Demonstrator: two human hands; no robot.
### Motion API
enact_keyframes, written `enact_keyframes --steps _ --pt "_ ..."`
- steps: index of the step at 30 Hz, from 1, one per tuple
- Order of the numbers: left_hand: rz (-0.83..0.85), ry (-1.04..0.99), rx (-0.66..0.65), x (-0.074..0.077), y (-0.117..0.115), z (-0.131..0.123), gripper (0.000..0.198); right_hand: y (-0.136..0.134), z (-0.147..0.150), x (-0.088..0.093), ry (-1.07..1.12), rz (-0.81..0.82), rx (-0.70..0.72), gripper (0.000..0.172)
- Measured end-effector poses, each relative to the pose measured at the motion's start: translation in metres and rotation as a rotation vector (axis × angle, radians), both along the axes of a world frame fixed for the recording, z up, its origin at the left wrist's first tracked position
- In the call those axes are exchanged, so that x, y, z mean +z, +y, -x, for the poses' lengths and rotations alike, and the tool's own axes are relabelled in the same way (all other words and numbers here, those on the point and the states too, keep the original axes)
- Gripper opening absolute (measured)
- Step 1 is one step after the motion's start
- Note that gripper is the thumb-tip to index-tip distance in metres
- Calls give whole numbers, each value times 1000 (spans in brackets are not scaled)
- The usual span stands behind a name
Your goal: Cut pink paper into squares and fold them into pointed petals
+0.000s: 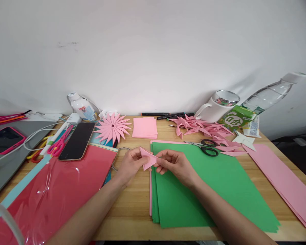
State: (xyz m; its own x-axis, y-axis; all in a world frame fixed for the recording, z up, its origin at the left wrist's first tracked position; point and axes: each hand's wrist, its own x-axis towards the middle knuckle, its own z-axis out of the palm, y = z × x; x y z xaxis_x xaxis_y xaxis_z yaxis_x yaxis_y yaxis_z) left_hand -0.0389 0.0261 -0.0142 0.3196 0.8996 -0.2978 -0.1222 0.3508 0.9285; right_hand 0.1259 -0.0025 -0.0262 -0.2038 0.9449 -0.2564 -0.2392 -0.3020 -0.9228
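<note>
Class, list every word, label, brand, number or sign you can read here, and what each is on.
No text reads with certainty.
White charger: perhaps "vivo", too small to be sure.
White bottle: red marking, too blurred to read.
Green packet: large white marking, unclear.
Printed slip beside it: too small to read.
Black markers: any print too small.

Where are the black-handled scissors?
In the head view, the black-handled scissors lie right of centre, at the far edge of the green paper stack, beyond the right hand and beside the pile of folded pink pieces.
</note>
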Motion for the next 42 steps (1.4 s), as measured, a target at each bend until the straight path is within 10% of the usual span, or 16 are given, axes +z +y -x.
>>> enact_keyframes --steps 18,42 --pt "94 -123 31 8 1 0 9 1 -2 -2 325 213 44 24" --pt "-94 49 -208 2 -2 1 7 1 -4 -3 139 215 196 31"
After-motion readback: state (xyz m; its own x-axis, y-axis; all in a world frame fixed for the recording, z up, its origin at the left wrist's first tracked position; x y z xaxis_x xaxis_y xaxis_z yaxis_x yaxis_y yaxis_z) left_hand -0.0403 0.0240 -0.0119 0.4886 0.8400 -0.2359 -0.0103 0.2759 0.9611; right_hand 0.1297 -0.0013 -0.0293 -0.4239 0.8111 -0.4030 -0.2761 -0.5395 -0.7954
